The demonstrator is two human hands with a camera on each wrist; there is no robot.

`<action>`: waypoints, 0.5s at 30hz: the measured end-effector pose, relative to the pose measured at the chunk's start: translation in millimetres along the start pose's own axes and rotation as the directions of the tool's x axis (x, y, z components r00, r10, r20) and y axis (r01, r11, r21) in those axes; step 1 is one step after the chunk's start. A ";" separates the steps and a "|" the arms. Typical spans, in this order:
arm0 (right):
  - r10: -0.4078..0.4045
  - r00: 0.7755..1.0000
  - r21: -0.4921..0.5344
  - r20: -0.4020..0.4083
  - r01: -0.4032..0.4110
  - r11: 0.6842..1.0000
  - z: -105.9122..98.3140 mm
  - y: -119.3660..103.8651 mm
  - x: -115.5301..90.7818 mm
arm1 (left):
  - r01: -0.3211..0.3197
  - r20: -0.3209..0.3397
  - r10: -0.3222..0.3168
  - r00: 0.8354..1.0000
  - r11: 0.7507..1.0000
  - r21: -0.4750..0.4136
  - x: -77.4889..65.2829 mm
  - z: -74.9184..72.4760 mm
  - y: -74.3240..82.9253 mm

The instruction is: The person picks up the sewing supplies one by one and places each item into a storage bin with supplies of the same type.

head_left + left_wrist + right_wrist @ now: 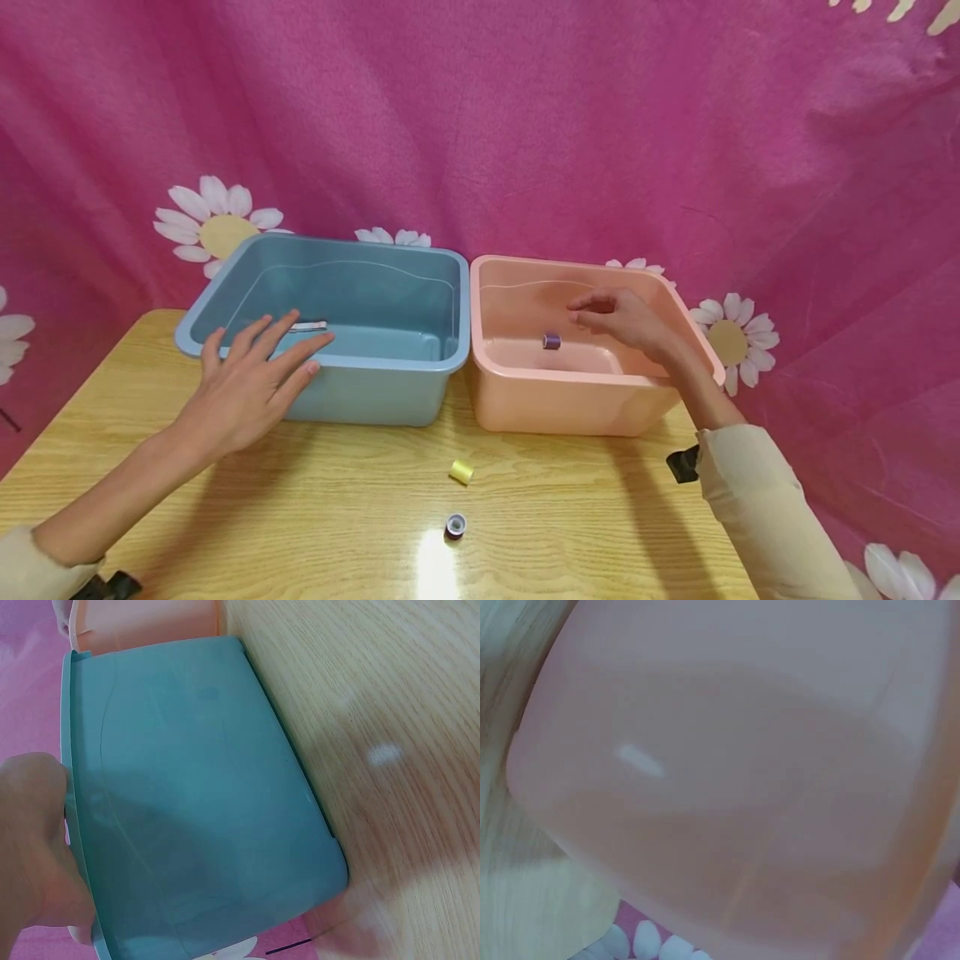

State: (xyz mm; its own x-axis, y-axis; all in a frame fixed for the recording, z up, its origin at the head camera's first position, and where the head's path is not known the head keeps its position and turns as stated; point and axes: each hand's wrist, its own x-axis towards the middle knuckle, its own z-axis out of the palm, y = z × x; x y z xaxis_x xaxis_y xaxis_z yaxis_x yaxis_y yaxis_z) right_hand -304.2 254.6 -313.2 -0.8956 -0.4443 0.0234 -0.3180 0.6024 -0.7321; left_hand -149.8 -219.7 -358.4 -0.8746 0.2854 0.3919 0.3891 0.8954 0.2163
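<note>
Purple thread spool [551, 342] is located inside the pink bin [570, 408], toward its left half; whether it rests on the bin's floor cannot be confirmed. The right grip [622, 321] hangs inside the same bin, to the right of the spool and apart from it. Its fingers are loosely bent with a gap to the thumb; released, nothing held. The right wrist view shows the bin's outer wall only.

The left grip [243, 387] is released, fingers spread at the near rim of the blue bin [367, 396]; contact with that rim cannot be verified. A slim pale item [308, 327] lies within that bin, too small to identify.

On the counter [337, 500], a yellow thread spool [461, 472] lies on its side, and a dark spool [455, 526], nearer the onlooker's edge, presents its ring-shaped end.

Assessment: the step in hand appears to be handling the purple spool inside its bin. Good practice is to work low, pinch the spool across its ends, and keep wrist and sleeve off the rim. A round spool probably rolls if nudged.
</note>
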 end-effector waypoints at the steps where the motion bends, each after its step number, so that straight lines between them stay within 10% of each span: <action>1: -0.007 1.000 -0.008 -0.003 0.007 1.000 -0.3 -2.2 -1.5 | 0.001 0.000 -0.001 1.000 1.000 0.000 0.0 0.0 -0.1; 15: -0.122 0.992 0.050 0.033 0.121 0.991 13.9 -41.1 -24.3 | -0.006 -0.003 0.006 1.000 1.000 0.007 0.1 -0.2 -0.2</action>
State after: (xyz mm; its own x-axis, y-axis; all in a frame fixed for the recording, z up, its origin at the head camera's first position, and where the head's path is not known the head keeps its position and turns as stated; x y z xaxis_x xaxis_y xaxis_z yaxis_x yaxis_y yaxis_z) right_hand -265.0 231.4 -293.1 -0.8392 -0.5362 0.0906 -0.4078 0.5105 -0.7570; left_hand -149.9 -219.9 -358.2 -0.8716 0.2897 0.3954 0.3922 0.8961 0.2080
